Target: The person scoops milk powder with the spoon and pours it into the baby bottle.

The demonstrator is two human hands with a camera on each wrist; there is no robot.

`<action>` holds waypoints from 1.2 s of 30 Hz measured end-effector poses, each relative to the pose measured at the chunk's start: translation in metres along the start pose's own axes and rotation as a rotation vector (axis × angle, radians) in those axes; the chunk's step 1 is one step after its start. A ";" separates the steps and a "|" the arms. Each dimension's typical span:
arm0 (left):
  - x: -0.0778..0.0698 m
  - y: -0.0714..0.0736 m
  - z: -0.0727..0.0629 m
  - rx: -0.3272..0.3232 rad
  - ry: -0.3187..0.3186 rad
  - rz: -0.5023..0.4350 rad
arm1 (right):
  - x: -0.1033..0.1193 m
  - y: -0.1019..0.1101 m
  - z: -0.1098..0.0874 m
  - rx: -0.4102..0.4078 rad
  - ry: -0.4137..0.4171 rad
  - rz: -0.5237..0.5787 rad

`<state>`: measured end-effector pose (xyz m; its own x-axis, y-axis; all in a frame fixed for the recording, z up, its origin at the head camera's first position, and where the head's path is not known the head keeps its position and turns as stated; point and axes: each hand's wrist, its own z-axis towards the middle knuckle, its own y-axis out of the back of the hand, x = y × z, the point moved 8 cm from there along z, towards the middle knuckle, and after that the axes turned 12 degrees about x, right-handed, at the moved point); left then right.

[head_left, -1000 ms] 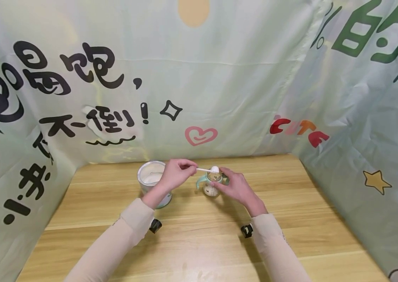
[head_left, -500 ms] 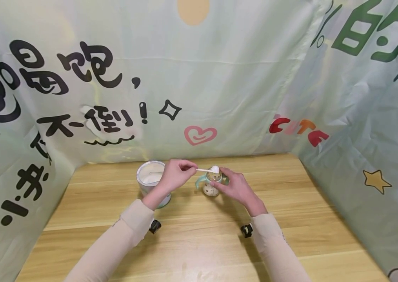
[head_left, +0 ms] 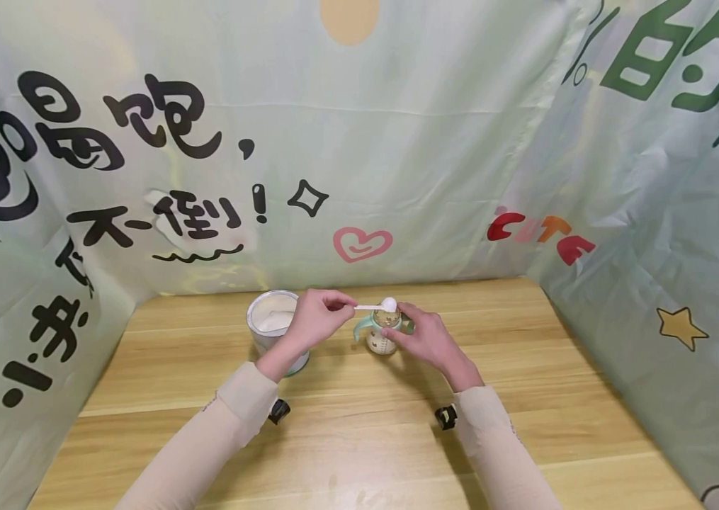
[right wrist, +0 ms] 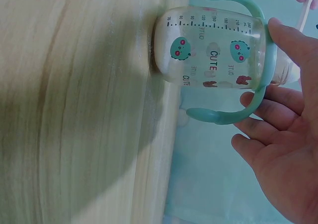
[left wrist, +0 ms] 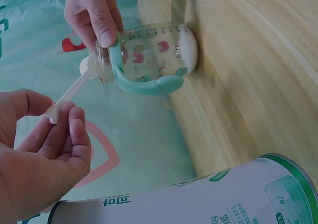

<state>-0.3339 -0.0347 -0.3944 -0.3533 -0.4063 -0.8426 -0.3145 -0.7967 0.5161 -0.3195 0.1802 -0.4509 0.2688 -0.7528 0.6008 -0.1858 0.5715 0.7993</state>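
In the head view, my left hand [head_left: 319,315] pinches the handle end of a small white measuring scoop [left wrist: 74,91] between thumb and fingers. The scoop's round white bowl [head_left: 389,304] is over the mouth of a clear baby bottle [right wrist: 213,47]; how much powder it holds cannot be told. My right hand [head_left: 426,340] grips the bottle around its neck, thumb on one side and fingers on the other. Upright on the table, the bottle has two mint-green handles [right wrist: 221,115], printed figures and a measuring scale. Something whitish fills its lower part.
Left of the bottle, partly behind my left forearm, stands an open milk powder can [head_left: 265,343] with pale powder inside. All rests on a wooden table [head_left: 359,439]. Printed pale green cloth [head_left: 436,177] hangs close behind and along both sides.
The scoop's bowl has risen or turned very slightly above the bottle mouth. Both hands, the bottle and the can stay in nearly the same places.
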 end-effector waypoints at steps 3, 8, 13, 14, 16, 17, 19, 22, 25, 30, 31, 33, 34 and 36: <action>0.000 0.000 0.000 0.008 0.001 -0.016 | 0.001 0.000 0.000 -0.001 0.004 0.002; 0.003 -0.002 -0.001 0.021 0.019 -0.045 | 0.001 0.000 -0.001 -0.001 0.008 0.002; 0.003 -0.003 -0.002 0.026 0.021 -0.041 | 0.001 0.000 -0.001 -0.004 0.006 0.004; 0.003 -0.003 -0.002 0.027 0.021 -0.039 | 0.001 0.001 -0.002 -0.004 0.006 0.004; 0.003 -0.003 -0.002 0.029 0.021 -0.035 | 0.001 0.001 -0.002 -0.007 0.006 0.003; 0.003 -0.003 -0.002 0.029 0.021 -0.033 | 0.001 0.001 -0.002 -0.007 0.005 0.002; 0.004 -0.004 -0.002 0.029 0.022 -0.030 | 0.001 0.001 -0.002 -0.007 0.004 0.000; 0.005 -0.004 -0.002 0.026 0.022 -0.026 | 0.001 0.001 -0.002 -0.007 0.002 -0.004; 0.005 -0.004 -0.002 0.016 0.022 -0.028 | 0.001 0.001 -0.002 -0.007 0.005 -0.008; 0.004 -0.001 -0.003 -0.017 0.018 -0.032 | 0.001 0.001 -0.001 -0.006 0.004 -0.007; 0.004 0.000 -0.003 -0.027 0.018 -0.032 | 0.001 0.001 -0.001 -0.006 0.003 -0.006; 0.003 0.001 -0.003 -0.047 0.014 -0.033 | 0.001 0.001 -0.001 -0.006 0.001 -0.010; 0.003 0.002 -0.003 -0.058 0.014 -0.036 | 0.001 0.001 -0.001 -0.006 0.000 -0.012; 0.002 0.004 -0.003 -0.077 0.016 -0.044 | 0.002 0.002 -0.002 -0.008 -0.003 -0.015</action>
<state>-0.3330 -0.0403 -0.3949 -0.3264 -0.3771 -0.8667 -0.2608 -0.8454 0.4661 -0.3179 0.1804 -0.4485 0.2688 -0.7621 0.5891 -0.1744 0.5630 0.8079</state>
